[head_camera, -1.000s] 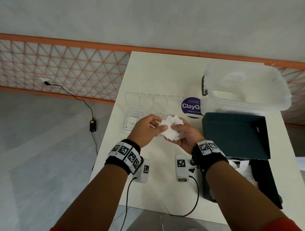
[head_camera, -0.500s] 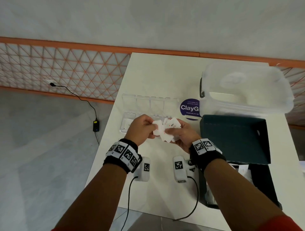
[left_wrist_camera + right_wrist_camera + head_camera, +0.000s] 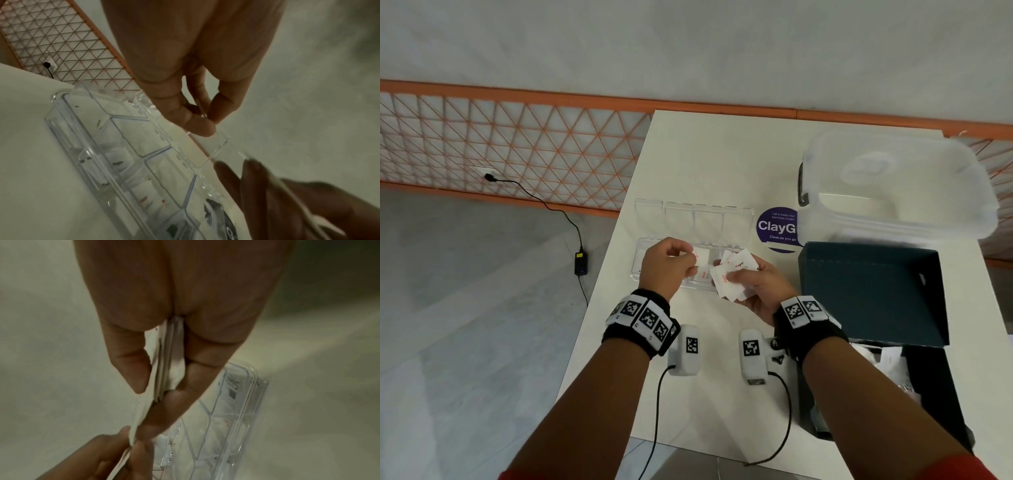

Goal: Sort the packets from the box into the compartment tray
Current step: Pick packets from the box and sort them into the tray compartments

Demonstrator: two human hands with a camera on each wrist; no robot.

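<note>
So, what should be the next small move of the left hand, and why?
Probably lower the single packet into the compartment beneath it: the left hand pinches it above the clear tray, apart from the stack in the right hand.

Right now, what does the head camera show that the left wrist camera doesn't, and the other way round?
Only the head view shows the right hand holding a fan of white packets, the dark box, the lidded plastic tub and the purple sticker. Only the left wrist view shows, close up, the left hand's fingers pinching a thin packet edge-on. Both show the clear compartment tray on the white table, the left hand above it, and the orange lattice.
</note>
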